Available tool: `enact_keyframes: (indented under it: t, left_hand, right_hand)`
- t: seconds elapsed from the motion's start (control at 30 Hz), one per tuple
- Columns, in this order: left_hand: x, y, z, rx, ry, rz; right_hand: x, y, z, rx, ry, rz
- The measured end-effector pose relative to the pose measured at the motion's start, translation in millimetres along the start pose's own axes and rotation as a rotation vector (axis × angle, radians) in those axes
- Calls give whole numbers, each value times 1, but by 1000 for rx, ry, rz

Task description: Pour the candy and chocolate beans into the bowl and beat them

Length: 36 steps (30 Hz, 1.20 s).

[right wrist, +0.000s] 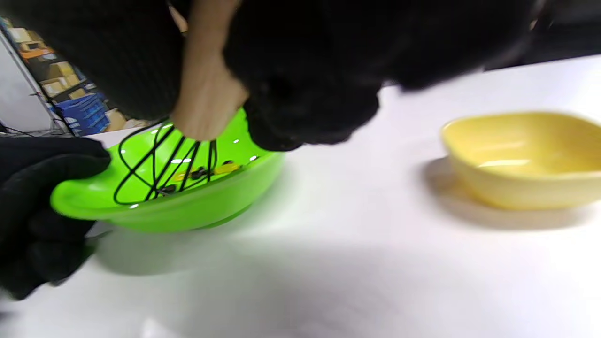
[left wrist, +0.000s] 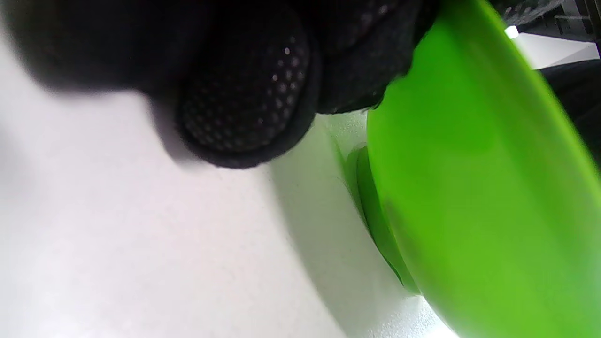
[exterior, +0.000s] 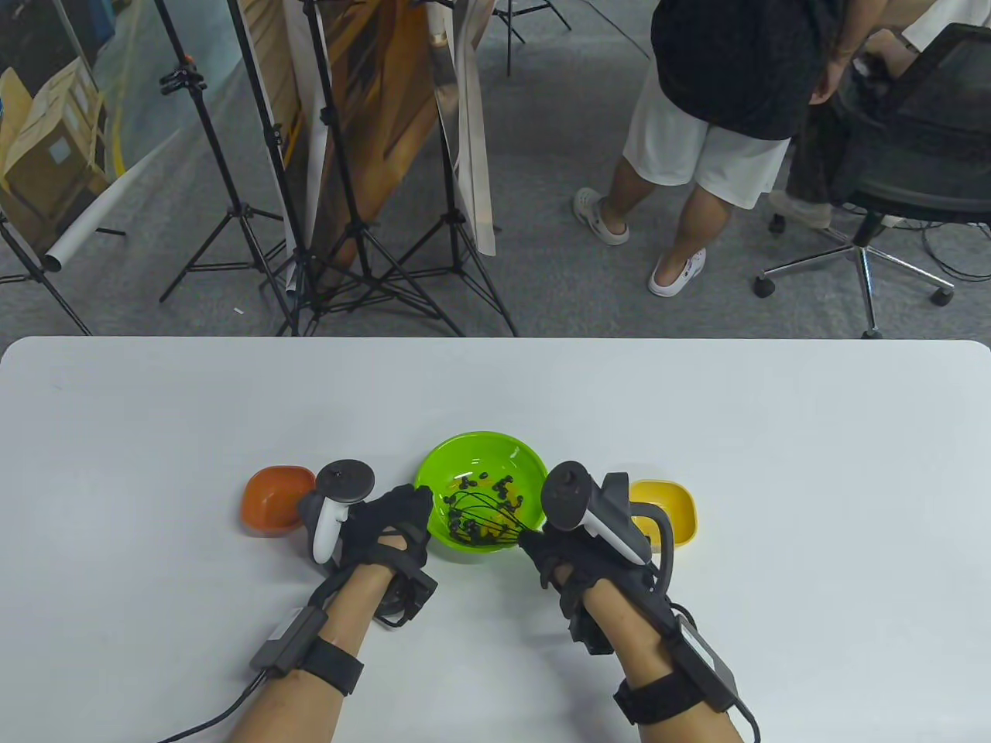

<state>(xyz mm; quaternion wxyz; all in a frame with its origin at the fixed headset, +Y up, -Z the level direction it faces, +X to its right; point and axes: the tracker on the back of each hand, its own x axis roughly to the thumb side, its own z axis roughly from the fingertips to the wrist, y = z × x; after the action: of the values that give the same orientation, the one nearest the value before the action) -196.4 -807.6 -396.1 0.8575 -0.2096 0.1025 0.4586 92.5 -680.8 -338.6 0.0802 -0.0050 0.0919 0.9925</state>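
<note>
From above, the green bowl (exterior: 480,489) sits on the white tabletop (exterior: 697,433) with beans and candy inside; the left hand (exterior: 387,526) grips its rim to steady it, while the right hand (exterior: 553,546) clenches a whisk (exterior: 484,518) — beating looks underway. Left of the bowl sits an orange dish (exterior: 271,499), right a yellow dish (exterior: 670,507), both seemingly emptied. The left wrist view shows fingers (left wrist: 244,94) against the bowl's wall. The right wrist view shows wires in the bowl — grey floor and tripods (exterior: 341,193) lie beyond.

Green bowl (exterior: 464,453), black whisk (exterior: 480,517), orange dish (exterior: 271,499), yellow dish (exterior: 675,507).
</note>
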Motion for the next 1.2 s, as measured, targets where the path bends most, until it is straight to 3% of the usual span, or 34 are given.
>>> enact_keyframes:
  t: [0.17, 0.3, 0.5, 0.63, 0.8, 1.0, 1.2]
  left_hand:
    - [0, 0, 0, -1, -4, -3]
    - [0, 0, 0, -4, -5, -2]
    - [0, 0, 0, -6, -6, -9]
    - [-1, 1, -1, -3, -2, 0]
    - [-2, 2, -1, 7, 11, 12]
    - [-1, 1, -1, 7, 9, 5]
    - [-1, 0, -1, 2, 3, 2]
  right_hand:
    - [-7, -8, -7, -66, 93, 69]
    - [-7, 4, -19, -87, 131, 47]
    - [8, 26, -28, -55, 68, -107]
    - [22, 29, -22, -25, -2, -115]
    - [22, 16, -9, 29, -51, -80]
    - [7, -2, -2, 0, 0, 45]
    - [5, -6, -5, -83, 77, 113]
